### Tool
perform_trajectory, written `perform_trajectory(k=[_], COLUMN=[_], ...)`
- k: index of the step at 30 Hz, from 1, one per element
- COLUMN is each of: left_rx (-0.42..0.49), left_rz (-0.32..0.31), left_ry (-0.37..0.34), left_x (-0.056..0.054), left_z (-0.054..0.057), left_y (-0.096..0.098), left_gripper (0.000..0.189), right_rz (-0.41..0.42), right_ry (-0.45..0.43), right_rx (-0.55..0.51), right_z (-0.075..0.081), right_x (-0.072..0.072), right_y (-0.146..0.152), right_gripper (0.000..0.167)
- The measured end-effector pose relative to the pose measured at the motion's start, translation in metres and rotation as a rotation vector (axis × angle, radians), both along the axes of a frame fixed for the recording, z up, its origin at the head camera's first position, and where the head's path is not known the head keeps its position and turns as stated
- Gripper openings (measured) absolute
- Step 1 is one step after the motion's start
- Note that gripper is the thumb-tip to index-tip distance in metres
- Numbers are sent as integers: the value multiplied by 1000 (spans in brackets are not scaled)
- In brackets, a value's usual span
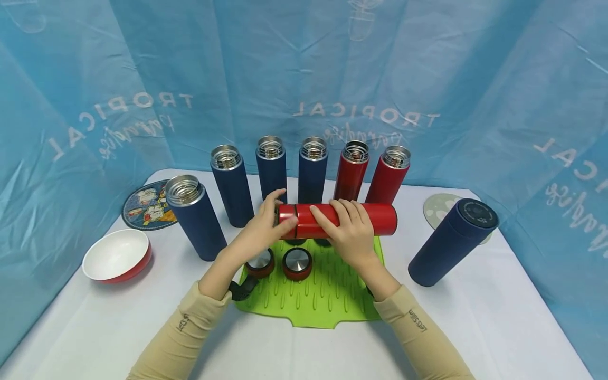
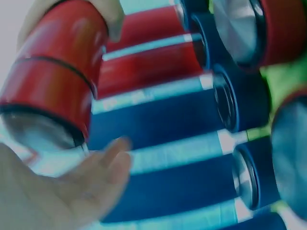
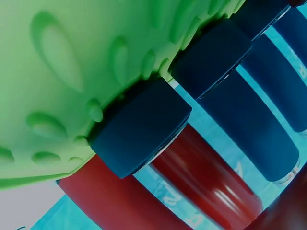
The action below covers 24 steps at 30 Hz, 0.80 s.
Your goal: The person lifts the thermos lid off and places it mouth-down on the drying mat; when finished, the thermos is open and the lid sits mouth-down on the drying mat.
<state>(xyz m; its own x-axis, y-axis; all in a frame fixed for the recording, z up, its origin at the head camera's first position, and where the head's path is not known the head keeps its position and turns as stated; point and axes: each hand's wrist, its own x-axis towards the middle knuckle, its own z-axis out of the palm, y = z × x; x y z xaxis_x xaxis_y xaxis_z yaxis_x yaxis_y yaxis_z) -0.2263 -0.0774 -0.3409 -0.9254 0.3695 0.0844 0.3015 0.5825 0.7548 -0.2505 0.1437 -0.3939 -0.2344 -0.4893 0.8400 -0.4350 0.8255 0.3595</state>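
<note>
My right hand (image 1: pixel 351 232) grips a red thermos bottle (image 1: pixel 385 219) around its middle and holds it level above the green mat. At the bottle's left end sits a red lid (image 1: pixel 287 212); its silver top shows in the left wrist view. My left hand (image 1: pixel 254 235) is at that lid end with fingers spread, and in its wrist view the palm and fingers (image 2: pixel 108 167) lie loosely extended just off the lid's top. Beneath, two red lids with silver tops, one in front of the bottle (image 1: pixel 297 263) and one by my left wrist (image 1: pixel 260 262), rest on the mat (image 1: pixel 328 301).
Dark blue lids (image 3: pixel 139 124) stand along the mat's far side. Behind are lidless navy bottles (image 1: pixel 233 195) and red bottles (image 1: pixel 350 174), upright. A lidded navy bottle (image 1: pixel 451 243) stands right. Left are a bowl (image 1: pixel 116 256) and a patterned round mat (image 1: pixel 147 206).
</note>
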Motion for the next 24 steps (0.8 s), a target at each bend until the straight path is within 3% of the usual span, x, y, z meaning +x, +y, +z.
perform_trajectory(k=[3,6,7,9,12,17,20,24], left_rx=[-141,-251,-267,-278,-274,-273,-278,-270], left_rz=[-122,-167,-167,-166,-169,-172,-162,-132], left_ry=[304,612,680,751,783,759,702,564], left_x=[0,-3,-4,-5,-6,-6,-5,-5], left_z=[-5,-10,-11,-12,-12,-11,-11,-9], left_y=[-7,-11,-12,-13,-15,-15,-16,-17], left_gripper=[96,88,83,75,69,68,67,68], right_rz=[-7,-11,-8,4,15,18,24,38], right_ry=[-38,-66,-69,-73,-75,-87,-94,-97], right_rx=[-11,-18,-19,-20,-20,-13,-5,2], right_z=[0,1,1,1,0,0,-1,-2], right_x=[1,2,2,1,1,2,3,3], right_y=[3,5,6,7,7,8,9,9], right_gripper=[57,60,60,61,61,62,64,65])
